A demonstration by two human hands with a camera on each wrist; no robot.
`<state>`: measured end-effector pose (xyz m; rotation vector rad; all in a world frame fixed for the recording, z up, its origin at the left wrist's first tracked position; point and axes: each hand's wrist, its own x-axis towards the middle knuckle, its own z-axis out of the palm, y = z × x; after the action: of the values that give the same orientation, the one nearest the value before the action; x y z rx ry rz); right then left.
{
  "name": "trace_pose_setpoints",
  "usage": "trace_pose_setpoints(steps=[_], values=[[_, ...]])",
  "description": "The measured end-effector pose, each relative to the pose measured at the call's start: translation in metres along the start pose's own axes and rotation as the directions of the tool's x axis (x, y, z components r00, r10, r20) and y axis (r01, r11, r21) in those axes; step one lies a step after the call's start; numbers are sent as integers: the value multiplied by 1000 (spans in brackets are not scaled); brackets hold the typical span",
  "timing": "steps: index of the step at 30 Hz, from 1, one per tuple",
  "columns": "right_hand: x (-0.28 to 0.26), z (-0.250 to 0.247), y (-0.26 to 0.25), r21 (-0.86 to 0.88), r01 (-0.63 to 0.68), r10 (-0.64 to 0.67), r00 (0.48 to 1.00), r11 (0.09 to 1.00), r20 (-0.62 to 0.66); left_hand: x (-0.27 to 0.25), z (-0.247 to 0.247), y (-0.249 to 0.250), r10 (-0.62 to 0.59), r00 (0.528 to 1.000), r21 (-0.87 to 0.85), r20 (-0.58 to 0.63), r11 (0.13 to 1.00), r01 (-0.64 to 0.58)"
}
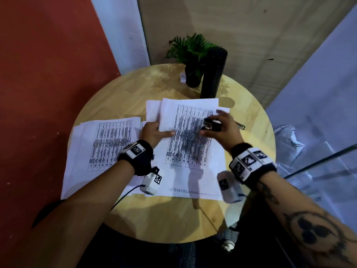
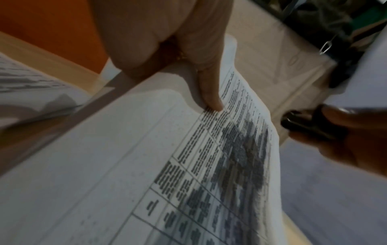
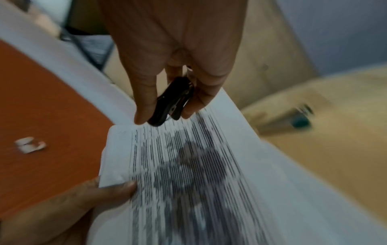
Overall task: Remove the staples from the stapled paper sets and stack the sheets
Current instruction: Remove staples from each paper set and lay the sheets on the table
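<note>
A printed paper set point(image 1: 189, 144) lies in the middle of the round wooden table point(image 1: 173, 225). My left hand point(image 1: 154, 131) pinches its left edge, thumb on top point(image 2: 209, 89), and lifts that side a little. My right hand point(image 1: 220, 125) hovers over the set's upper right part and grips a black staple remover point(image 1: 210, 127), seen close in the right wrist view point(image 3: 173, 101) just above the page point(image 3: 188, 182). A pile of loose printed sheets point(image 1: 104, 147) lies to the left. No staple is visible.
A potted plant point(image 1: 193, 74) and a tall black cylinder point(image 1: 212, 74) stand at the table's far edge. More white sheets point(image 1: 152, 111) lie under the set. A pen point(image 1: 240, 125) rests right of my right hand. A red wall is on the left.
</note>
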<state>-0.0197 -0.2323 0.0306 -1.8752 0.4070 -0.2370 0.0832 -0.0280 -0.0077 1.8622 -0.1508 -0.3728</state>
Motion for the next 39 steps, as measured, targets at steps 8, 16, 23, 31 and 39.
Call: trace_pose_setpoints(steps=[8, 16, 23, 31, 39], values=[[3, -34, -101, -481, 377, -214, 908, 792, 359, -45, -7, 39, 132, 991, -195, 30, 973, -123], [-14, -54, -153, -489, 481, -307, 866, 728, 394, -64, -54, 65, 296, 935, 13, -194, 954, -299], [-35, -60, -192, -461, 536, -376, 838, 708, 396, -81, -81, 161, 634, 739, 235, -228, 773, -590], [-56, -71, -218, -368, 547, -434, 831, 752, 348, -98, -75, 213, 710, 700, 516, 77, 572, -637], [-67, -72, -224, -331, 577, -545, 816, 746, 194, -112, -79, 230, 615, 781, 286, 109, 733, -617]])
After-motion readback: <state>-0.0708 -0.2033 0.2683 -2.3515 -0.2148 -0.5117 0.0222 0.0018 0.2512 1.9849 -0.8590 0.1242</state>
